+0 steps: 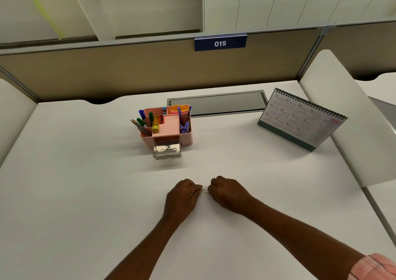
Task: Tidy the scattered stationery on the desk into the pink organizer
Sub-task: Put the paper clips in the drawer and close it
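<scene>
Hands meeting over a paper clip on the tabletop (85,183).
Left hand (183,196) and right hand (228,193) both curl, fingertips pinching a thin paper clip (205,191) between them; the pink organizer (169,125) stands well beyond, its clear drawer (167,150) pulled open.

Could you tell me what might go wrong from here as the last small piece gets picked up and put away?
1. The paper clip between the left hand and right hand is thin and lies flat on the desk; the fingertips may slip off it.
2. The drawer of the organizer sticks out open toward the person; a reaching hand could knock it or shift the organizer.
</scene>
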`<state>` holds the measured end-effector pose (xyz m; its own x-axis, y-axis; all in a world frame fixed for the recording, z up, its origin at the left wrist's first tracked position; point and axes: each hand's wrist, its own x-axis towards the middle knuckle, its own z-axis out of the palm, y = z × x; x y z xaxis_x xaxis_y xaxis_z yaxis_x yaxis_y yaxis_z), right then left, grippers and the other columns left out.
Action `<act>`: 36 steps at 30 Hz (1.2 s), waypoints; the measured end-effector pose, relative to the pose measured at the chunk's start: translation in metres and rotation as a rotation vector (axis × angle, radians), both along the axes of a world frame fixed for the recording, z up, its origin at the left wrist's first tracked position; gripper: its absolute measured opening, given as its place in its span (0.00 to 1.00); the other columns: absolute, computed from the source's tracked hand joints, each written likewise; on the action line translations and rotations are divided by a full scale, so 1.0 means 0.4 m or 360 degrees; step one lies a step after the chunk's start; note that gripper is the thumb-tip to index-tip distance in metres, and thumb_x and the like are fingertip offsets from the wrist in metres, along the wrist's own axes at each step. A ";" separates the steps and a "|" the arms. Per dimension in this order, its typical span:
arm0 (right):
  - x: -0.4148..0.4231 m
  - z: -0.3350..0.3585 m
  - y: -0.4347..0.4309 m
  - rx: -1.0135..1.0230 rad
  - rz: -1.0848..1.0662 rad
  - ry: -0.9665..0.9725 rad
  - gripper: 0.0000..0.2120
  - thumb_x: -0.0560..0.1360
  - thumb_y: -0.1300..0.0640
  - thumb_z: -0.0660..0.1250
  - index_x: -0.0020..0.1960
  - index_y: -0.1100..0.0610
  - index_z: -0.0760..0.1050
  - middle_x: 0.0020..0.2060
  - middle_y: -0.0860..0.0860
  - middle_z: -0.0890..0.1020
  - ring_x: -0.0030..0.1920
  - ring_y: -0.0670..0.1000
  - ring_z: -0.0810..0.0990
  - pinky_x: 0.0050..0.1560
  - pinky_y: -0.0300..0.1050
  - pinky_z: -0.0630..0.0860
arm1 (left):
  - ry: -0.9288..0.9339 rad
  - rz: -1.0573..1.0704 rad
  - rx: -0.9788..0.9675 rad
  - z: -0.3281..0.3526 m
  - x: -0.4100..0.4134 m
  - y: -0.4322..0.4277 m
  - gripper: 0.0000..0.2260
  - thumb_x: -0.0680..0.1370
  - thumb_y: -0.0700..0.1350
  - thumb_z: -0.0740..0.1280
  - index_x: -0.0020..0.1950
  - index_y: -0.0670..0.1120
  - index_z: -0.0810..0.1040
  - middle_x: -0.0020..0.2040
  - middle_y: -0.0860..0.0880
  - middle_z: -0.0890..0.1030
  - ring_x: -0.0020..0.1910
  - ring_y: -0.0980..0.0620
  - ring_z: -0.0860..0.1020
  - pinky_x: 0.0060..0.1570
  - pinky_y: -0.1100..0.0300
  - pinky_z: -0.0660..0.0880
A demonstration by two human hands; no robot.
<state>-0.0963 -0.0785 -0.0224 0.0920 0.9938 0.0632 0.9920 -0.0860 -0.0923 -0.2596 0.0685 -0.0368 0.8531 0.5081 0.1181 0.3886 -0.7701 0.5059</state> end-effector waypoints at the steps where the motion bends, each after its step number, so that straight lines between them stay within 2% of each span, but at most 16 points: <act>1: 0.001 -0.003 -0.001 0.0009 -0.0014 0.0013 0.10 0.75 0.60 0.69 0.37 0.54 0.71 0.35 0.50 0.73 0.35 0.53 0.74 0.26 0.46 0.59 | 0.0017 -0.0046 0.0023 -0.009 0.003 -0.001 0.06 0.79 0.52 0.71 0.54 0.57 0.86 0.47 0.57 0.80 0.48 0.55 0.80 0.39 0.58 0.78; 4: 0.002 -0.015 -0.007 0.0032 -0.0038 0.0039 0.09 0.76 0.60 0.68 0.38 0.54 0.72 0.36 0.50 0.73 0.36 0.53 0.74 0.25 0.47 0.64 | 0.0023 -0.0140 0.0162 -0.018 0.015 0.006 0.05 0.78 0.52 0.73 0.52 0.57 0.87 0.45 0.58 0.80 0.46 0.57 0.78 0.36 0.61 0.74; 7: -0.003 -0.016 -0.007 0.0030 -0.0046 0.0038 0.09 0.76 0.59 0.68 0.38 0.53 0.72 0.36 0.49 0.74 0.36 0.53 0.74 0.25 0.47 0.64 | 0.0013 -0.0306 0.0336 -0.023 0.020 0.028 0.04 0.78 0.52 0.72 0.49 0.55 0.86 0.43 0.56 0.79 0.43 0.54 0.78 0.32 0.58 0.75; 10: -0.006 -0.019 -0.007 0.0041 -0.0066 0.0023 0.09 0.75 0.58 0.68 0.38 0.53 0.72 0.36 0.49 0.74 0.36 0.53 0.75 0.26 0.46 0.62 | 0.0008 -0.0500 0.0533 -0.028 0.030 0.038 0.04 0.76 0.47 0.72 0.42 0.50 0.83 0.38 0.52 0.77 0.38 0.49 0.78 0.29 0.53 0.73; 14: -0.015 -0.029 -0.011 0.0024 -0.0099 0.0028 0.09 0.77 0.58 0.68 0.38 0.53 0.73 0.36 0.49 0.74 0.36 0.53 0.74 0.25 0.48 0.67 | 0.0023 -0.0644 0.0761 -0.032 0.039 0.042 0.08 0.74 0.39 0.74 0.39 0.49 0.78 0.36 0.50 0.75 0.36 0.47 0.76 0.30 0.51 0.70; 20: -0.020 -0.034 -0.009 -0.0074 -0.0074 -0.0080 0.08 0.73 0.62 0.68 0.38 0.53 0.72 0.36 0.51 0.73 0.35 0.53 0.73 0.26 0.47 0.61 | -0.0066 -0.0777 0.0969 -0.037 0.039 0.055 0.10 0.77 0.38 0.72 0.40 0.48 0.76 0.37 0.49 0.74 0.36 0.47 0.74 0.31 0.52 0.67; 23: -0.023 -0.039 -0.014 -0.0090 -0.0043 -0.0156 0.08 0.70 0.65 0.67 0.39 0.54 0.72 0.36 0.51 0.73 0.35 0.54 0.73 0.26 0.47 0.61 | -0.0130 -0.0790 0.1012 -0.032 0.049 0.056 0.10 0.80 0.39 0.70 0.40 0.48 0.76 0.37 0.49 0.74 0.36 0.47 0.74 0.31 0.52 0.69; 27: -0.026 -0.039 -0.006 -0.0065 -0.0080 -0.0154 0.08 0.70 0.64 0.69 0.38 0.54 0.71 0.35 0.51 0.73 0.33 0.53 0.73 0.26 0.46 0.58 | -0.0161 -0.0755 0.0998 -0.035 0.049 0.056 0.10 0.78 0.37 0.70 0.40 0.48 0.75 0.37 0.49 0.73 0.35 0.47 0.74 0.31 0.52 0.68; 29: -0.028 -0.038 0.002 -0.0035 -0.0184 -0.0083 0.10 0.70 0.61 0.71 0.36 0.53 0.71 0.33 0.50 0.74 0.32 0.53 0.74 0.25 0.45 0.60 | -0.0152 -0.0720 0.0953 -0.036 0.049 0.048 0.10 0.78 0.37 0.70 0.39 0.48 0.75 0.37 0.49 0.74 0.35 0.47 0.74 0.31 0.52 0.68; 32: -0.030 -0.044 0.008 0.0000 -0.0378 0.0084 0.11 0.71 0.58 0.73 0.36 0.53 0.71 0.33 0.49 0.75 0.32 0.53 0.76 0.24 0.45 0.67 | -0.0106 -0.0600 0.0855 -0.042 0.046 0.032 0.08 0.77 0.39 0.72 0.40 0.48 0.77 0.37 0.49 0.75 0.36 0.47 0.76 0.31 0.52 0.70; 36: -0.028 -0.049 -0.006 0.0030 -0.0586 0.0361 0.08 0.77 0.52 0.66 0.41 0.53 0.73 0.37 0.49 0.77 0.38 0.53 0.77 0.31 0.49 0.72 | -0.0087 -0.0434 0.0634 -0.039 0.033 0.013 0.06 0.77 0.42 0.70 0.40 0.49 0.79 0.38 0.51 0.76 0.38 0.48 0.77 0.31 0.52 0.73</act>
<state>-0.1075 -0.0807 -0.0420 0.4541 0.8908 0.0184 0.8497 -0.4268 -0.3097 -0.2463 0.0739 -0.0524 0.9360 0.1731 0.3065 0.1268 -0.9781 0.1651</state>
